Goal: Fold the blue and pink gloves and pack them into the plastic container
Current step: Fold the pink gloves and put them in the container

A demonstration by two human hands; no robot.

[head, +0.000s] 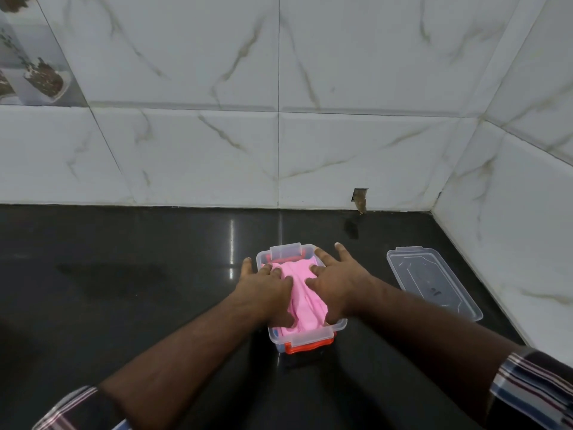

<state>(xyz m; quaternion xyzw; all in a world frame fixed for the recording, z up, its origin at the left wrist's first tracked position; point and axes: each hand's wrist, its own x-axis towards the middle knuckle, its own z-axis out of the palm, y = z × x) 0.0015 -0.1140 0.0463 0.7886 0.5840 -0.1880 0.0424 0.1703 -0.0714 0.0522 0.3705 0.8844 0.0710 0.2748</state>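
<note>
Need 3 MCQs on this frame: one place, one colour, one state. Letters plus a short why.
1. Where is the lid?
A. on the container
B. on the counter, right of the container
C. in the left hand

2. What colour is the glove on top in the container?
A. pink
B. green
C. yellow

3. What are both hands doing?
A. hanging clear
B. pressing on the glove
C. lifting the lid

Key: 1 B, the lid lies apart on the counter. 2 A, the pink glove shows. 3 B, left hand and right hand rest flat on it.
</note>
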